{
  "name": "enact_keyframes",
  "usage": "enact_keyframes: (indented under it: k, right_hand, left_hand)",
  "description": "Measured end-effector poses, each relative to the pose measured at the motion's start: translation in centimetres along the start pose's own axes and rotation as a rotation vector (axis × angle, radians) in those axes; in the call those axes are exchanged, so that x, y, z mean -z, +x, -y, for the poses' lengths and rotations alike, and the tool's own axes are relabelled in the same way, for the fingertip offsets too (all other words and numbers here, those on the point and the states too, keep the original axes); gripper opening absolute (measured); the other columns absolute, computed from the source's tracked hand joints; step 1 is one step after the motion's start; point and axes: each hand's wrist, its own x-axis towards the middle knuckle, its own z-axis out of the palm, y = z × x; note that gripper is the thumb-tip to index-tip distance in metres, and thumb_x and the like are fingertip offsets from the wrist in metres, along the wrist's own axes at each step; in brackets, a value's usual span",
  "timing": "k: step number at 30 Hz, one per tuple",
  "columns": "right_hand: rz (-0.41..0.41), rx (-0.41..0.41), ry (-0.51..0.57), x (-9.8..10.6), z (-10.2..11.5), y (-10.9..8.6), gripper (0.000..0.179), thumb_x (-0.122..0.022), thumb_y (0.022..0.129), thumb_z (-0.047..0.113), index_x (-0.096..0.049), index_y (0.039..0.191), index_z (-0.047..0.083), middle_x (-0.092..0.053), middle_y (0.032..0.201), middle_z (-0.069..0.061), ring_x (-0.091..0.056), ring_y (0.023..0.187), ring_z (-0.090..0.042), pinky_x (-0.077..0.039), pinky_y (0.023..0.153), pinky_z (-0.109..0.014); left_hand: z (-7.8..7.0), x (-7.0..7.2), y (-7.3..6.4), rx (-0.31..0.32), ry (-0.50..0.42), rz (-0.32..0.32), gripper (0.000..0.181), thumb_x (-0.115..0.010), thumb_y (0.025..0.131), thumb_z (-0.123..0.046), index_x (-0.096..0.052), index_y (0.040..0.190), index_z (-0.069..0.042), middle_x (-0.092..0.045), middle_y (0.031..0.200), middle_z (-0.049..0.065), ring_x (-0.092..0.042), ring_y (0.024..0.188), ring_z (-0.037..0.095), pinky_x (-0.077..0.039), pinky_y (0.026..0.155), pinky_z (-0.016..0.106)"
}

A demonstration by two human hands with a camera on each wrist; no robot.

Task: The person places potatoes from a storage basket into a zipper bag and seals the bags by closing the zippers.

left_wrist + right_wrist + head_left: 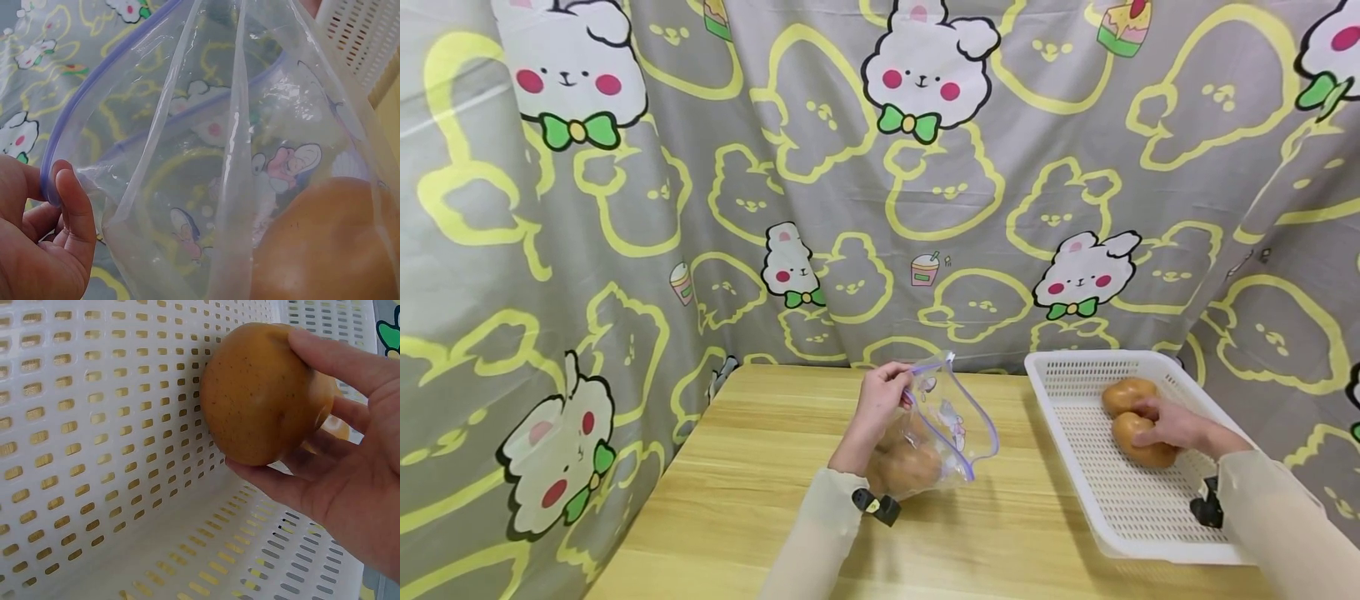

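Fruit (259,394) in right hand (1182,427), perhaps raised; room toward near basket rim (1157,550).

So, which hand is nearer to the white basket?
Right. The right hand is inside the white basket, gripping a round brown item; the left hand is outside, holding the clear bag.

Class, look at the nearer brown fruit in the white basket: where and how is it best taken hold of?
Take the nearer fruit round opposite sides at its widest, probably from above through the top of the white basket. Its rounded body shows no handle, the basket's walls stand around it, and the other fruit crowds its far side.
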Motion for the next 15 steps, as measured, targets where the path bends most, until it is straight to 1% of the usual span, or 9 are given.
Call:
enact_keyframes:
  k: [2,4,8,11,15]
  right_hand:
    - [0.016,-0.005,0.007,-0.10,0.07,-0.02,0.067,-0.074,0.078,0.015,-0.038,0.122,-0.021,-0.053,0.107,-0.029,-0.056,0.091,-0.031,-0.052,0.071,-0.036]
    - [0.028,-0.008,-0.016,-0.17,0.07,0.01,0.067,-0.074,0.079,0.018,-0.040,0.121,-0.021,-0.055,0.105,-0.024,-0.055,0.090,-0.029,-0.050,0.072,-0.035]
    - [0.049,-0.030,-0.073,-0.22,0.07,0.01,0.067,-0.074,0.080,0.025,-0.044,0.120,-0.020,-0.057,0.103,-0.018,-0.055,0.089,-0.026,-0.048,0.073,-0.035]
    - [0.063,-0.017,-0.087,-0.30,0.09,0.02,0.062,-0.073,0.080,0.025,-0.048,0.117,-0.019,-0.059,0.099,-0.015,-0.055,0.086,-0.024,-0.047,0.072,-0.036]
    - [0.070,0.007,-0.074,-0.54,0.28,0.12,0.058,-0.075,0.079,0.022,-0.051,0.115,-0.016,-0.059,0.097,-0.013,-0.054,0.084,-0.022,-0.047,0.070,-0.034]
  left_hand:
    - [0.00,0.04,-0.03,-0.001,0.002,-0.002,0.023,-0.051,0.088,0.005,-0.063,0.103,0.016,-0.051,0.065,0.008,-0.048,0.045,0.007,-0.046,0.044,0.018]
    - [-0.02,0.07,-0.07,0.000,0.000,-0.004,0.022,-0.051,0.088,0.005,-0.063,0.103,0.016,-0.052,0.066,0.009,-0.049,0.045,0.008,-0.046,0.045,0.018]
    - [-0.08,0.14,-0.17,-0.001,0.001,-0.007,0.022,-0.052,0.088,0.004,-0.064,0.102,0.015,-0.053,0.067,0.012,-0.049,0.045,0.009,-0.046,0.045,0.019]
    - [-0.04,0.16,-0.16,-0.004,0.001,-0.008,0.022,-0.052,0.088,0.004,-0.064,0.102,0.015,-0.053,0.067,0.012,-0.049,0.045,0.009,-0.046,0.045,0.019]
    - [0.02,0.14,-0.12,0.000,-0.002,-0.008,0.021,-0.052,0.088,0.004,-0.063,0.102,0.015,-0.053,0.067,0.010,-0.049,0.045,0.009,-0.046,0.045,0.019]
